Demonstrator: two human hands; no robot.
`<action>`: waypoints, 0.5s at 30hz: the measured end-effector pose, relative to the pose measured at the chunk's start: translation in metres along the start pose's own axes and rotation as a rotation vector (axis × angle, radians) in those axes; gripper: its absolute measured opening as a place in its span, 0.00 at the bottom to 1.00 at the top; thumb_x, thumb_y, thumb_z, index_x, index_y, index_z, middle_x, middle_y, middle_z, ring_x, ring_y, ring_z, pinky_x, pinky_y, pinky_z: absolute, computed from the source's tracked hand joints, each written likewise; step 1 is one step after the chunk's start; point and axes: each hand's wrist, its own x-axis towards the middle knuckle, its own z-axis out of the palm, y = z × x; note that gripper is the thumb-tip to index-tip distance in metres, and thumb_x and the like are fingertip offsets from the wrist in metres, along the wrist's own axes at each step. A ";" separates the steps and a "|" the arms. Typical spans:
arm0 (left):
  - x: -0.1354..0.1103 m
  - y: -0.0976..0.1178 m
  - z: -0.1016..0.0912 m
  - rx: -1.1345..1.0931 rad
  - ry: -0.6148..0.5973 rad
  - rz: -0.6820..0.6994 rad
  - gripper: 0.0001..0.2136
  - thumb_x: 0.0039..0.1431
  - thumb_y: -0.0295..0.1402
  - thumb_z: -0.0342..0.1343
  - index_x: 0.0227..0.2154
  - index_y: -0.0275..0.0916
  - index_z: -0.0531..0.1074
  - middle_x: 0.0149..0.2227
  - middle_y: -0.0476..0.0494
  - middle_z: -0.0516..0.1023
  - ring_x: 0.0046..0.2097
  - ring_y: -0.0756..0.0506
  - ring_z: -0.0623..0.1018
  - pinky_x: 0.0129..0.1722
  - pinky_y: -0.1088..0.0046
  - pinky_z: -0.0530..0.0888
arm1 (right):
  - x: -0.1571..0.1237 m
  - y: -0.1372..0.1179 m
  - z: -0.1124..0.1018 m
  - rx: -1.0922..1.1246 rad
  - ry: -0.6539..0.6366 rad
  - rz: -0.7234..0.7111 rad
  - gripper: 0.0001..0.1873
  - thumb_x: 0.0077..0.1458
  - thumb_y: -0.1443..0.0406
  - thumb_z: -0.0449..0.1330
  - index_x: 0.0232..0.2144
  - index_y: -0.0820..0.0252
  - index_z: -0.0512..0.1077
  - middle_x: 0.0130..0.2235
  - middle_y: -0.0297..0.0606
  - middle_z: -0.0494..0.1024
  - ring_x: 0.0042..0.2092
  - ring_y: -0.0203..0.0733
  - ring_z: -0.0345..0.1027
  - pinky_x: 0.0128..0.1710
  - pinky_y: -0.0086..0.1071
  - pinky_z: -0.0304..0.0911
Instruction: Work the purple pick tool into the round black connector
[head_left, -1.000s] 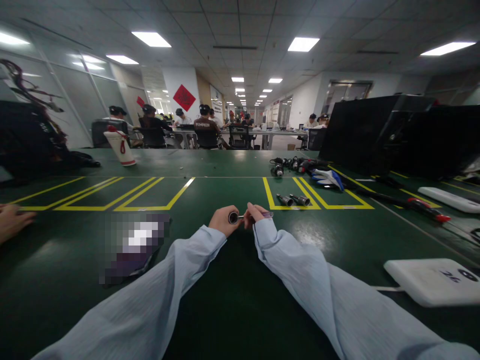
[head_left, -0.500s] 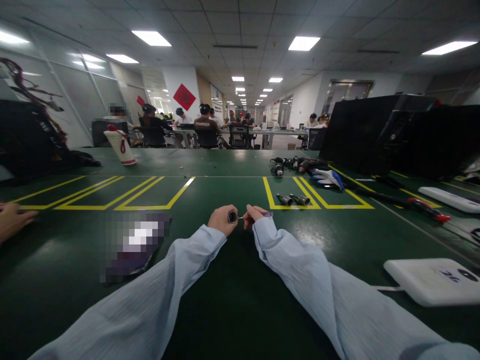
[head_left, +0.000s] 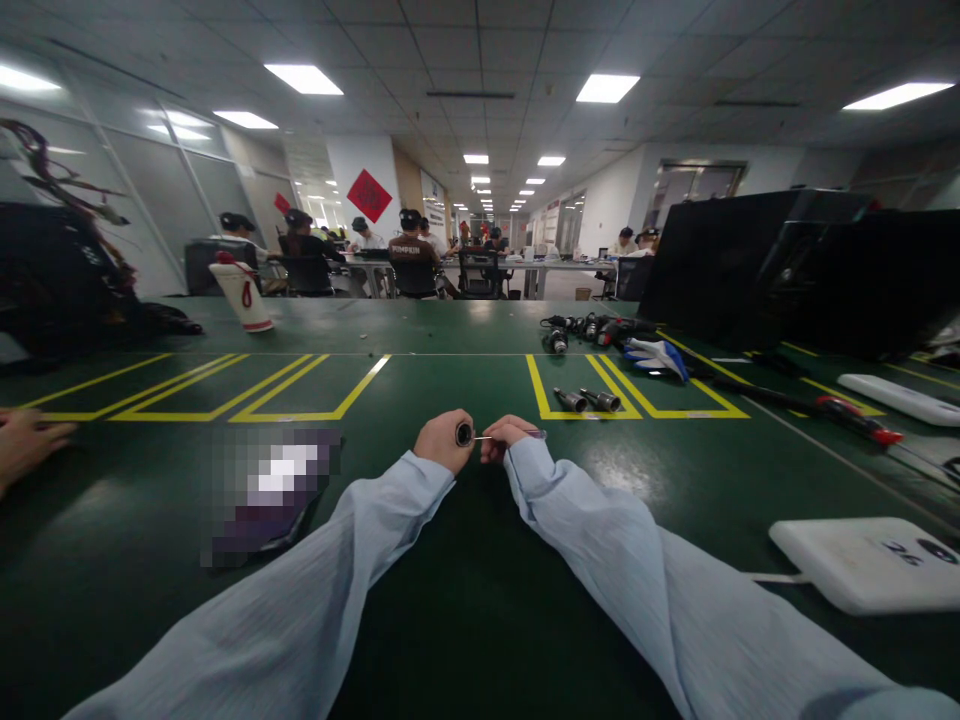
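Observation:
My left hand [head_left: 442, 440] is closed round a small dark metal cylinder [head_left: 464, 434], whose open end faces right. My right hand [head_left: 504, 437] pinches a thin screwdriver [head_left: 517, 435] with a purple handle, and its slim shaft points into the cylinder's end. Both hands rest on the green table [head_left: 465, 560] in front of me, wrists in light blue sleeves. Two more metal cylinders [head_left: 586, 400] lie inside a yellow-taped box beyond my right hand.
A pile of black connectors and a blue-white glove [head_left: 656, 356] lies at the back right, with a red-handled tool [head_left: 847, 415] and white flat devices [head_left: 870, 562] on the right. A white cup [head_left: 241, 292] stands back left. Another person's hand [head_left: 26, 442] rests at the left edge.
My right hand has curled a little tighter and lowered, keeping the screwdriver shaft at the cylinder's end. The left hand has barely moved.

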 end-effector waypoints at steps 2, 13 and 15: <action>0.000 0.001 0.000 -0.021 -0.009 0.003 0.01 0.39 0.27 0.50 0.18 0.38 0.64 0.19 0.51 0.66 0.24 0.51 0.66 0.24 0.77 0.62 | 0.000 -0.001 -0.002 0.023 -0.017 0.016 0.04 0.32 0.72 0.51 0.14 0.62 0.65 0.12 0.29 0.70 0.15 0.33 0.64 0.15 0.22 0.56; 0.000 -0.001 0.000 -0.043 -0.005 -0.014 0.01 0.39 0.28 0.51 0.19 0.37 0.65 0.19 0.51 0.66 0.23 0.51 0.66 0.23 0.77 0.62 | 0.005 0.000 -0.005 0.005 -0.053 0.001 0.03 0.32 0.72 0.53 0.14 0.61 0.65 0.12 0.30 0.71 0.15 0.33 0.65 0.14 0.22 0.54; 0.000 -0.001 -0.001 -0.025 -0.005 -0.011 0.01 0.39 0.27 0.51 0.19 0.38 0.65 0.19 0.51 0.66 0.24 0.50 0.67 0.24 0.76 0.62 | 0.006 0.000 -0.005 -0.016 -0.058 0.013 0.03 0.32 0.72 0.53 0.14 0.62 0.66 0.12 0.30 0.71 0.15 0.33 0.64 0.14 0.22 0.54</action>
